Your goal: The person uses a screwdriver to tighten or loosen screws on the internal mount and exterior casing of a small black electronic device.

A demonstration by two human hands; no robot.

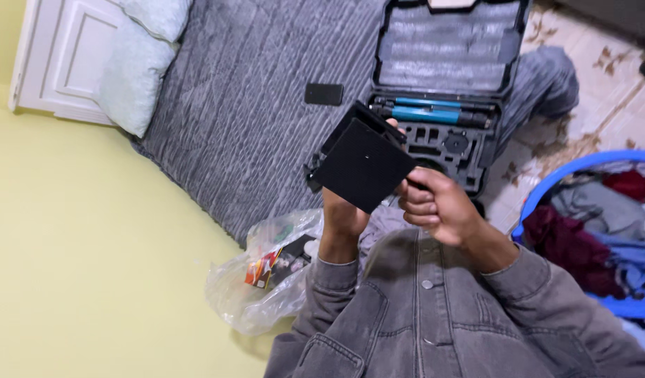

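I hold a black box-shaped device (363,162) up in front of me, its flat square face toward the camera. My left hand (342,213) grips it from below, mostly hidden behind it, with a fingertip showing over its top edge. My right hand (434,203) is closed around a small dark part at the device's right side. Behind the device lies an open black hard case (448,49) with grey foam in the lid and a blue and black tool (431,112) in its tray.
The case rests on a grey bed cover (252,91) with a black phone (324,94) and pale pillows (130,73). A clear plastic bag (266,276) with packets lies by the yellow wall. A blue basket of clothes (588,164) stands at the right.
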